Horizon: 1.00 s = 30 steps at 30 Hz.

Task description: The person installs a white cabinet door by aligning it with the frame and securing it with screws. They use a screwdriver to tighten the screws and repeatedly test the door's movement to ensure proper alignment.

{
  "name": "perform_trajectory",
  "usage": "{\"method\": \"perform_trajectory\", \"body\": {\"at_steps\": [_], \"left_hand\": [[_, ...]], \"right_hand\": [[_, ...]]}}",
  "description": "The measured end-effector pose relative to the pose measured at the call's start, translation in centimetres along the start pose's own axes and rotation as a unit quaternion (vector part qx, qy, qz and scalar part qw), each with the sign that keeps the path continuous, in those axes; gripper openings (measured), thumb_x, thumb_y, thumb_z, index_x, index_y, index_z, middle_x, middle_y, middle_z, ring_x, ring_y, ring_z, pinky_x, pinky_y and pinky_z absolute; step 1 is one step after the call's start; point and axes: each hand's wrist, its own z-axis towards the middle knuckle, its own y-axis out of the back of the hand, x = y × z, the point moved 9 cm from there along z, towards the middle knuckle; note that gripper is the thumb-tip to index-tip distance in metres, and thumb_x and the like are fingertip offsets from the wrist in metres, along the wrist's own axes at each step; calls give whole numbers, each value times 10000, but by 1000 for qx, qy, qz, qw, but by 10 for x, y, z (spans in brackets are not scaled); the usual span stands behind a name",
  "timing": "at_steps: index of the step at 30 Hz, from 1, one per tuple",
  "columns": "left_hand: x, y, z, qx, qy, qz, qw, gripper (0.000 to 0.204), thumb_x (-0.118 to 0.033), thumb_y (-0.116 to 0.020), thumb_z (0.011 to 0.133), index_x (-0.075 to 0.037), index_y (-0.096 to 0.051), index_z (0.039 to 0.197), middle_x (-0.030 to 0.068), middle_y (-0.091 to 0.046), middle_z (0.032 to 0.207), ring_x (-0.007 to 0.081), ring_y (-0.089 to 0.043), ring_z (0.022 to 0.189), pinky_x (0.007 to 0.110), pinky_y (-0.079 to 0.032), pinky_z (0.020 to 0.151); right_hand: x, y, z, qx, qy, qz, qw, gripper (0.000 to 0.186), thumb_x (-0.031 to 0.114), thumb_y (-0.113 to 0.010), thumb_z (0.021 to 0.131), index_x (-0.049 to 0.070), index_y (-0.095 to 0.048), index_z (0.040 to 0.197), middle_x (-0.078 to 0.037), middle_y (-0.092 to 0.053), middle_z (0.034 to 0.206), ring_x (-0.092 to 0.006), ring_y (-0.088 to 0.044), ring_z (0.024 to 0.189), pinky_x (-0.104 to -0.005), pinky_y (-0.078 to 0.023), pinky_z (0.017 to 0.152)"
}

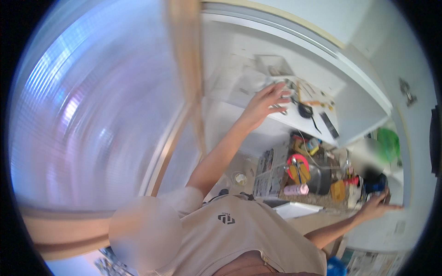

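Note:
My left hand [267,103] reaches up over a white shelf [294,122], its fingers bent but apart. Small silvery items lie by its fingertips, too blurred to name, and I see nothing firmly held. Just right of it on the shelf are a black tape measure [305,110] and a dark flat bar [329,125]. Behind the hand stands a small open grey box [275,66]. My right hand [375,206] is far to the right, fingers stretched out beside a white panel [396,184]. A dark blue item [375,184] lies close to that hand.
Below the shelf, a cluttered counter holds a pink plate [293,161], a pink bottle [296,189], a metal basin [319,179] and a yellow container [338,190]. A green bag [388,143] is at the right. A wood-framed translucent panel [186,55] stands on the left.

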Motion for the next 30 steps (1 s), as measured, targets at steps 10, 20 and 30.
{"method": "perform_trajectory", "body": {"at_steps": [10, 20, 30], "left_hand": [[-184, -115, 0, -167, -505, 581, 616, 296, -234, -761, 871, -81, -742, 1123, 89, -655, 1197, 304, -572, 1107, 474, -467, 948], [-179, -116, 25, -144, -471, 671, 554, 310, -282, -772, 852, -82, -745, 1087, 58, -633, 1157, 264, -494, 1156, 465, -386, 989], [-172, -105, 23, -122, -463, 709, 517, 416, -309, -744, 895, -147, -695, 1275, 43, -626, 1300, 284, -491, 1247, 495, -377, 1050]], "right_hand": [[17, -5, -2, -7, -2, -49, 999, 1075, 337, -606, 1034, 3, 261, 1574, -224, -723, 1195, -321, -766, 882, -357, -607, 588], [16, -12, 2, -35, 43, -22, 998, 1008, 233, -547, 1040, -9, 284, 1557, -128, -749, 1197, -288, -767, 869, -323, -612, 586], [17, -9, -2, -84, 57, 24, 995, 1035, 215, -651, 991, 4, 141, 1623, -128, -766, 1154, -312, -760, 938, -381, -602, 701]]}}
